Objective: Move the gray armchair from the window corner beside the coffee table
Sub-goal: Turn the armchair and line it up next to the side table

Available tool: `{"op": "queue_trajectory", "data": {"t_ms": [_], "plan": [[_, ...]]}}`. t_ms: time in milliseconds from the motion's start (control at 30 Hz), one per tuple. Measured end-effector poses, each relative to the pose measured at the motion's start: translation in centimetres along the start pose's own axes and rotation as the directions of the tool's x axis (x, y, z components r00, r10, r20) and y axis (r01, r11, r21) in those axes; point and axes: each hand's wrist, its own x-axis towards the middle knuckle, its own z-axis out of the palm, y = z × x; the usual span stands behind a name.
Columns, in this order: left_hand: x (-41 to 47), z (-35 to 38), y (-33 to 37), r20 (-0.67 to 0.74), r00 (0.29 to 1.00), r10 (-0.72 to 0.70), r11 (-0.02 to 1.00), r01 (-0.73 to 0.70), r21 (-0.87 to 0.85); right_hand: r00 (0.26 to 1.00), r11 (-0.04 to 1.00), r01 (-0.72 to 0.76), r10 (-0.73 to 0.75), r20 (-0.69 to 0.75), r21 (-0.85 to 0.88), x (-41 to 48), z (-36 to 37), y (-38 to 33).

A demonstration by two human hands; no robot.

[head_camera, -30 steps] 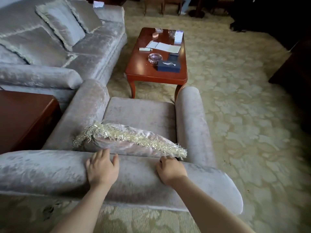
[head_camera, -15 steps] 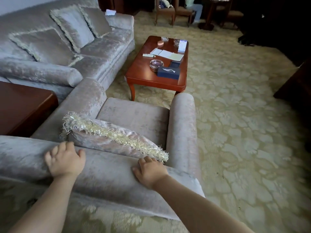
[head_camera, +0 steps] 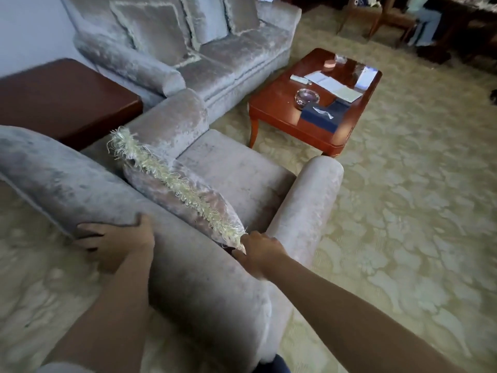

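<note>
The gray velvet armchair (head_camera: 236, 173) stands in front of me, its back nearest me and its seat facing the red-brown coffee table (head_camera: 279, 109). A fringed cushion (head_camera: 188, 195) leans on its backrest. My left hand (head_camera: 118, 240) grips the outer side of the rolled backrest top, left of the cushion. My right hand (head_camera: 258, 251) holds the backrest top at the cushion's right corner, near the right armrest (head_camera: 306, 205). The chair's front sits a short way from the table's near end.
A gray sofa (head_camera: 215, 49) with cushions runs along the wall, left of the coffee table. A dark wooden side table (head_camera: 59, 98) stands between sofa and armchair. The coffee table carries papers, a glass ashtray and a dark tissue box. Patterned carpet stretches to the right; chairs and a seated person are far back.
My view has swung so the chair looks turned to the right. My left hand has slid leftward and down over the backrest's outer side; my right hand stays by the cushion's corner.
</note>
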Motion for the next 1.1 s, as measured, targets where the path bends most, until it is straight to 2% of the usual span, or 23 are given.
{"op": "queue_trajectory", "data": {"t_ms": [167,333,467,533,600,667,733,800,933,1100], "plan": [[0.0,0.8,0.5,-0.06,0.998,0.01,0.99,-0.001,0.14,0.987,0.989,0.141,-0.138,0.083,-0.032,5.7,-0.2,1.8],[-0.1,0.5,1.0,-0.101,0.995,0.007,0.972,0.017,0.234,0.94,0.95,0.31,-0.31,0.143,0.019,9.9,-0.4,1.7],[-0.1,-0.2,1.0,-0.104,0.994,-0.023,0.97,0.048,0.238,0.844,0.882,0.46,-0.469,0.262,0.099,10.1,0.4,0.0],[-0.3,-0.6,0.8,-0.099,0.995,-0.03,0.971,0.053,0.233,0.808,0.865,0.488,-0.498,0.314,0.115,9.4,1.2,-0.3],[-0.8,-0.9,0.5,-0.11,0.993,-0.052,0.979,0.072,0.188,0.778,0.856,0.498,-0.512,0.365,0.138,9.3,1.2,0.1],[-1.7,-1.0,0.2,-0.114,0.984,-0.138,0.983,0.15,0.108,0.698,0.788,0.609,-0.589,0.408,0.097,10.0,0.8,1.5],[-3.7,-0.8,-0.4,-0.115,0.945,-0.306,0.948,0.314,0.056,0.626,0.694,0.719,-0.672,0.395,0.041,10.7,0.2,3.9],[-6.6,-0.5,-1.1,-0.142,0.888,-0.438,0.892,0.449,0.053,0.593,0.649,0.76,-0.709,0.381,0.024,11.5,-0.3,6.8],[-13.1,0.6,-0.8,-0.247,0.8,-0.547,0.806,0.583,0.102,0.497,0.531,0.846,-0.75,0.436,-0.052,13.9,-2.1,12.0],[-20.3,1.4,-0.9,-0.303,0.698,-0.649,0.708,0.7,0.096,0.47,0.428,0.88,-0.72,0.511,-0.206,16.1,-4.3,12.8]]}}
